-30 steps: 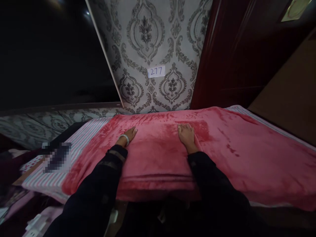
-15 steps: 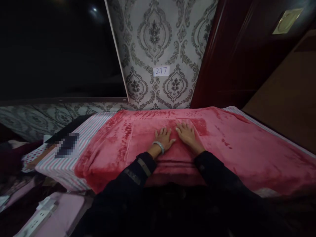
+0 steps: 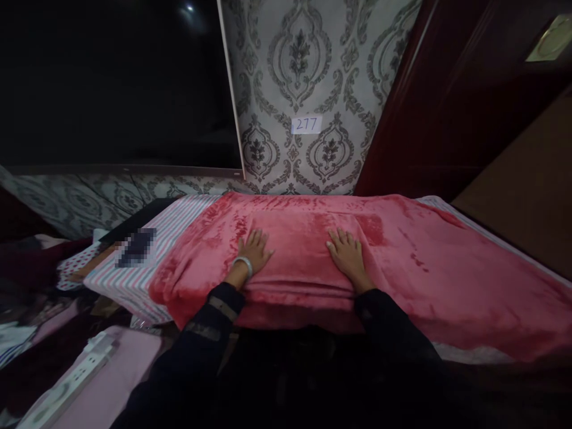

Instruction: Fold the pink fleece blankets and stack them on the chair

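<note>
A plush red-pink blanket (image 3: 415, 262) is spread over a long surface in front of me. On its middle lies a folded rectangle of the same plush fabric (image 3: 297, 244), with stacked fold edges along the near side. My left hand (image 3: 254, 252), with a pale bangle at the wrist, lies flat on the left part of this folded piece, fingers spread. At its right side my right hand (image 3: 347, 255) rests palm down with the fingers stretched out. Neither hand grips anything.
Striped cloth (image 3: 179, 223) shows under the blanket at the left, with a blurred dark item (image 3: 136, 247) on it. A white power strip (image 3: 74, 381) sits on a pink surface at lower left. Behind are a large black screen (image 3: 116, 83) and a patterned wall (image 3: 299, 71) bearing a "277" label (image 3: 306, 124).
My hands have moved apart across the folded fabric, the left one sliding clearly leftward, the right one staying near the right side. The camera view has shifted slightly.
</note>
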`<move>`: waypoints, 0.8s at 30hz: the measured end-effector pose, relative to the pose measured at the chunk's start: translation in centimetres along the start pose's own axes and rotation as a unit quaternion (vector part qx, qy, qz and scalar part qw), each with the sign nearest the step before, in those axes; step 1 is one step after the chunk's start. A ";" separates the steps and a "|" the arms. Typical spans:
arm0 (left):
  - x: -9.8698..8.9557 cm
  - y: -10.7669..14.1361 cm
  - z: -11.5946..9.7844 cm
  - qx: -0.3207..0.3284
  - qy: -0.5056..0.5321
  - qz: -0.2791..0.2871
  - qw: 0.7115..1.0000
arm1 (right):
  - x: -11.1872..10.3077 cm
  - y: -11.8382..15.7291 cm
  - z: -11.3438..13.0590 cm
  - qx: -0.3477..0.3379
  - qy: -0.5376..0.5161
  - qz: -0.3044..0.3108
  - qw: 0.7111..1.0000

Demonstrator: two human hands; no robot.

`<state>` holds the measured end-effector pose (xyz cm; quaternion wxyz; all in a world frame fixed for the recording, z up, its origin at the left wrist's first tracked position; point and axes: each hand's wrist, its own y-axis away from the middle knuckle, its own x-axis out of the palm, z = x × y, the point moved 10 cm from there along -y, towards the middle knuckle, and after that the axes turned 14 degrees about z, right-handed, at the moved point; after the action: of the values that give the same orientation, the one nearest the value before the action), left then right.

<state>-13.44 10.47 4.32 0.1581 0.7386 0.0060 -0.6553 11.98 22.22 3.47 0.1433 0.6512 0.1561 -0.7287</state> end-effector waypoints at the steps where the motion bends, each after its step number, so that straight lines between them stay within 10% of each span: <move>1: 0.2 0.4 1.1 -0.007 0.004 0.004 1.000 | 0.0 0.1 0.0 0.002 0.000 0.001 1.000; 11: -0.8 2.3 3.8 -0.070 0.040 -0.011 0.997 | -0.8 0.2 -1.3 -0.020 -0.082 0.056 0.995; 15: -2.4 3.8 -2.3 -0.029 -0.011 -0.069 0.997 | -2.0 2.5 -1.7 -0.017 -0.067 -0.002 0.998; 20: 0.6 4.1 -13.9 0.119 -0.037 -0.052 0.991 | -0.5 5.0 0.3 -0.005 -0.019 0.009 1.000; 24: 3.1 4.1 -16.5 0.150 -0.046 -0.057 0.986 | 0.1 5.9 1.2 -0.018 -0.004 -0.002 1.000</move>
<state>3.86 9.99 3.75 0.0078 0.7213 -0.0574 -0.6902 13.27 16.34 3.26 0.1547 0.6456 0.1701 -0.7283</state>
